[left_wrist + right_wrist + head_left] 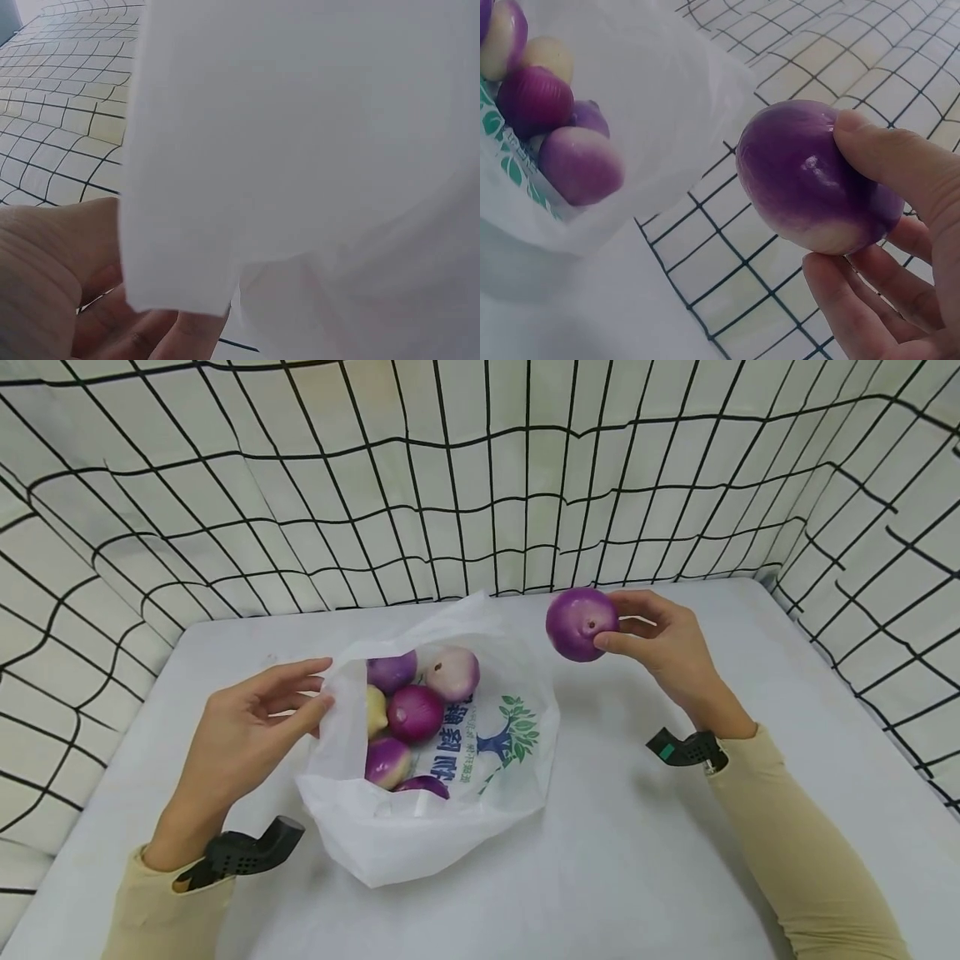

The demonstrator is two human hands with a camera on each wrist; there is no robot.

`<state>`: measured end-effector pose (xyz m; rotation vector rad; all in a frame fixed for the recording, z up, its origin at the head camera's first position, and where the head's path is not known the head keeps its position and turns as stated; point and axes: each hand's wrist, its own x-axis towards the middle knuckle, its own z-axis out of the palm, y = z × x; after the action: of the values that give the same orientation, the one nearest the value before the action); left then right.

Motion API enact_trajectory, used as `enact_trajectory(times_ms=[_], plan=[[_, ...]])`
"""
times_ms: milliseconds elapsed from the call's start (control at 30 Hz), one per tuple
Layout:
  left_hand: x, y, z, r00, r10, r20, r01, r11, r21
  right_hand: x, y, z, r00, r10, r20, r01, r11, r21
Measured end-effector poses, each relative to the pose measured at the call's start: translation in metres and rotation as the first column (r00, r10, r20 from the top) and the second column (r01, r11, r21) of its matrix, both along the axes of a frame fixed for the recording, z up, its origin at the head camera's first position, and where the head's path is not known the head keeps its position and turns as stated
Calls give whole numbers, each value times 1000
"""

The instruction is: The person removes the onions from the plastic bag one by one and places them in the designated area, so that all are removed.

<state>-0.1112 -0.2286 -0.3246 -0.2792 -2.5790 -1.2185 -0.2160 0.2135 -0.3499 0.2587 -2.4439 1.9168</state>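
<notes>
A white plastic bag (457, 847), printed with a blue-and-green tree, lies open toward the camera. Inside are a magenta onion (416, 713), a pale yellow piece (376, 711) and several round purple-and-white vegetables, one of them mostly white (453, 674). At the bag's left edge, my left hand (251, 722) pinches the plastic between thumb and fingers; the bag hides part of those fingers in the left wrist view. My right hand (663, 647) holds a glossy, round purple-and-white vegetable (810, 176) by thumb and fingertips, up to the right of the bag.
A white table (622, 877) lies under the bag and both hands. Black wire grid (480, 468) with pale backing rises along the back and both sides, close behind the table's far edge. Each wrist wears a small black camera (247, 852).
</notes>
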Motion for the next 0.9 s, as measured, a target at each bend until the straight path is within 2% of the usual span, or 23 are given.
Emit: enact_trajectory(times_ms=[300,600,900], plan=[[-2,0,1,1000,-8,7,8,1000,19,-10,9,-9,997,-46,64,44,999,31],[-2,0,-1,1000,-3,13,3,1000,23,-16,17,-20,994,-59,94,56,998,29],[-1,-1,0,1000,-1,14,1,1000,24,-23,23,-34,989,-69,128,59,995,83]])
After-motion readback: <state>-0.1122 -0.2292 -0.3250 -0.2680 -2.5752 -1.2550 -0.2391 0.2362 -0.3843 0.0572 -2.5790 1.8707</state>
